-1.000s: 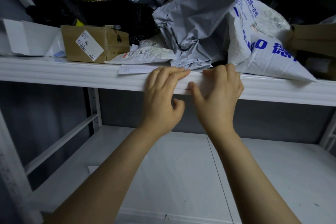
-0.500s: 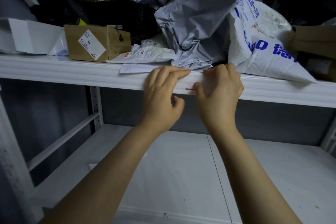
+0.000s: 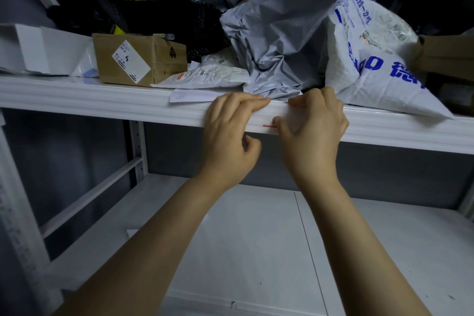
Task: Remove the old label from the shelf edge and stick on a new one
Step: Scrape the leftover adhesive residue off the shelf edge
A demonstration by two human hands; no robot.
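The white shelf edge runs across the view at hand height. A white label with a short red line near its lower edge lies on that edge, between my two hands. My left hand rests its straight fingers along the top of the edge, just left of the label, thumb tucked below. My right hand covers the label's right part, with its fingers over the top of the edge and its thumb pressing beside the red line. Most of the label is hidden under my right hand.
On the shelf behind my hands sit a cardboard box, a crumpled grey mailer bag, a white bag with blue print and a paper slip. A white lower shelf and an upright post lie below.
My right thumb has slid to the right along the shelf edge, uncovering the red line on the label. My left hand has stayed in place.
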